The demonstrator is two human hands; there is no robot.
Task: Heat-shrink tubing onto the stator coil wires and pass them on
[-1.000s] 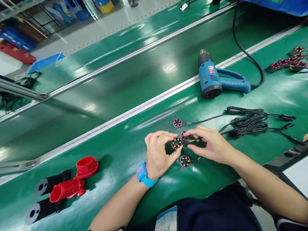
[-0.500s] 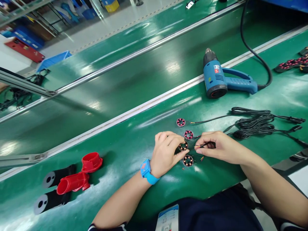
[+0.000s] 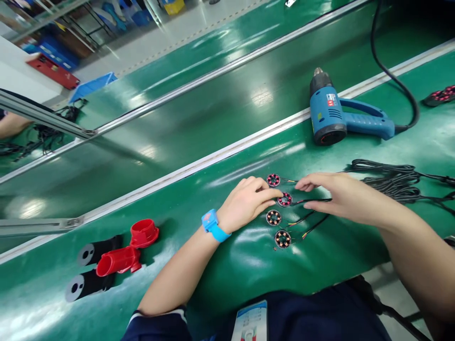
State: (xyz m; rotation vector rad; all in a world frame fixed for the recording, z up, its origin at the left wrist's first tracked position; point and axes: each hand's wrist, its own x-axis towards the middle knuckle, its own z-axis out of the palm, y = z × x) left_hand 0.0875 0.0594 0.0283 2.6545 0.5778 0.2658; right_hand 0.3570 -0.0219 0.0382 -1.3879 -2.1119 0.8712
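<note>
My left hand (image 3: 246,201), with a blue wrist strap (image 3: 215,226), has its thumb and index finger at the left edge of a motor stator with pink windings (image 3: 285,199). The index fingertip lies on the ring. To its right, my right hand (image 3: 337,192) is open, thumb and fingers apart around the black cable (image 3: 302,201) leading from that stator. Another pink-wound stator (image 3: 273,180) lies just beyond. Two copper-wound stators (image 3: 273,218) (image 3: 283,239) lie nearer me. Beside them, two black cable ends (image 3: 311,228) show bare coloured wires.
A blue heat gun (image 3: 329,116) lies at the back right. Coiled black cables (image 3: 391,182) are right of my hands. Red plastic fittings (image 3: 119,260) and black cylinders (image 3: 88,284) lie on the left. A metal rail (image 3: 227,150) crosses behind the green work surface (image 3: 199,199).
My left hand has let go of a copper-wound stator and moved up to a pink-wound one. My right hand has released a cable end, opened and moved up.
</note>
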